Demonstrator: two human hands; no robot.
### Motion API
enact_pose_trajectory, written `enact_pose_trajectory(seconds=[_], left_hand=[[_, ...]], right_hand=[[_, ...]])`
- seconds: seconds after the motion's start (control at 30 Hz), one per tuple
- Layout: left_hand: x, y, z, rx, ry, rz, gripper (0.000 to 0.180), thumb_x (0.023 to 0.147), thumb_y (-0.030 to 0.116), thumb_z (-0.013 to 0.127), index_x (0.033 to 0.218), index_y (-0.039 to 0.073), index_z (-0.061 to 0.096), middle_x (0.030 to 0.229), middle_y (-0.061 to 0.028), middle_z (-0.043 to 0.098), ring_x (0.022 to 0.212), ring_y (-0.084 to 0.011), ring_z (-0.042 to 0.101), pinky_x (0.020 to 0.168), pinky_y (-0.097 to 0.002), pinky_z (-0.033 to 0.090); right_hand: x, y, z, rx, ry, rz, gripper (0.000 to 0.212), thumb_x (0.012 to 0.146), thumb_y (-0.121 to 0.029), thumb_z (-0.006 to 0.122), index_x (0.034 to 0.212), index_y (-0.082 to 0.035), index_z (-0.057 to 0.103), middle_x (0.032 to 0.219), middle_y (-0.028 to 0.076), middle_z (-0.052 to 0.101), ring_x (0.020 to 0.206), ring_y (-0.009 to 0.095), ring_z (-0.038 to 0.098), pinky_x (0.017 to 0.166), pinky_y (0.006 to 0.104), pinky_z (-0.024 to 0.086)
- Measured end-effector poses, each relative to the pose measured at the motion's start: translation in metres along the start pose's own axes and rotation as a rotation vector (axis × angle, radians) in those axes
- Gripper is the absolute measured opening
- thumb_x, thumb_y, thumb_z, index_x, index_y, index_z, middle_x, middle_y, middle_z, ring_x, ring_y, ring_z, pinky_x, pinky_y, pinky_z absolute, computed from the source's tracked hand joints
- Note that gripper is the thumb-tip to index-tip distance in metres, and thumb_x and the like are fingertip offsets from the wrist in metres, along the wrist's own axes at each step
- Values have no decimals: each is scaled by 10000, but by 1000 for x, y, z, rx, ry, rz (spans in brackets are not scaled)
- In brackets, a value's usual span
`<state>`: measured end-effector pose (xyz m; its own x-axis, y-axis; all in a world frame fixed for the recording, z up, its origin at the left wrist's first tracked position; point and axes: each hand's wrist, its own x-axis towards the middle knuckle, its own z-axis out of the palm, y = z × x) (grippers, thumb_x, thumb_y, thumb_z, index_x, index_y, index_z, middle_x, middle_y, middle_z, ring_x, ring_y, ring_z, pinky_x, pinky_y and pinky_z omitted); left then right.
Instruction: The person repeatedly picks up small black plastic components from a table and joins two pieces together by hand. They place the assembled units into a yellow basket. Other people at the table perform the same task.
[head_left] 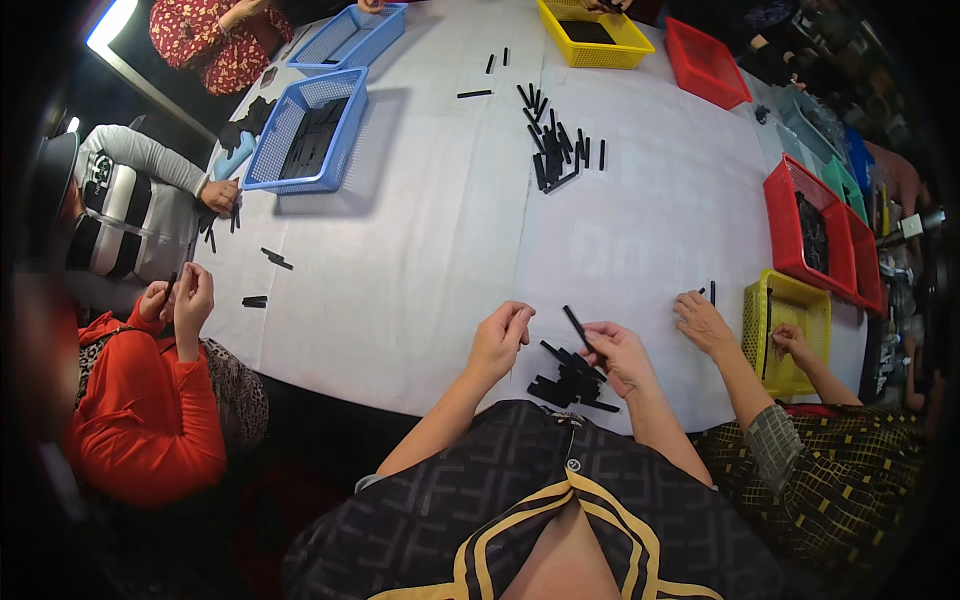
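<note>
My right hand pinches one end of a slim black strip, which slants up and left from the fingers. To its left, my left hand hovers above the table with thumb and fingers pressed together. Whatever is between those fingertips, if anything, is too small to make out. The two hands are apart, and the strip's free end points into the gap between them. Just below the right hand, close to the table's near edge, lies a loose pile of similar black strips.
A larger scatter of black strips lies farther up the white-covered table. Blue baskets stand at far left, with yellow and red ones opposite. A co-worker's hand rests right of mine, beside a yellow basket.
</note>
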<state>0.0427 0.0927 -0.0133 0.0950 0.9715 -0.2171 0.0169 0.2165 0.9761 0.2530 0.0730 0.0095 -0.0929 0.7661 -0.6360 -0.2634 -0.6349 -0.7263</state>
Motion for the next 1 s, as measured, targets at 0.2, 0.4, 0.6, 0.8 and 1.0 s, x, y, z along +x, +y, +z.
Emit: enact_pose_trajectory(seconds=[0.2,0.4,0.6,0.8,1.0], left_hand=[[8,-50,-17,597,277,245,95,816,156,603,837,64,602,641,-77,590,556,-201,571,507,-312,432],[20,-49,-15,726,293,440,57,766,134,643,786,94,607,670,-64,611,593,-227,596,518,-332,459],[28,-51,-14,777,283,450,62,761,139,648,773,99,601,666,-59,604,582,-239,583,509,-339,453],[29,-49,-16,791,277,419,68,756,138,653,764,100,597,661,-62,598,580,-244,580,508,-346,451],[28,-50,-14,776,304,431,76,752,131,657,764,93,592,659,-67,596,572,-251,577,501,-345,450]], right_hand=[[68,-2,-106,-649,784,-471,204,843,-96,565,1024,-5,582,680,82,616,550,156,562,548,277,448],[110,-51,-134,-1001,1410,-566,276,821,-211,609,1036,-37,597,903,120,580,837,258,576,718,360,450],[203,-90,-111,-1030,1036,-723,282,790,-285,636,967,-66,631,934,118,574,895,286,552,775,398,436],[269,-134,-26,-1106,839,-596,292,789,-311,637,924,-54,604,908,127,589,897,298,565,765,410,441],[292,-143,-13,-1326,867,-442,287,806,-305,617,886,-31,577,906,143,601,912,321,582,766,429,447]])
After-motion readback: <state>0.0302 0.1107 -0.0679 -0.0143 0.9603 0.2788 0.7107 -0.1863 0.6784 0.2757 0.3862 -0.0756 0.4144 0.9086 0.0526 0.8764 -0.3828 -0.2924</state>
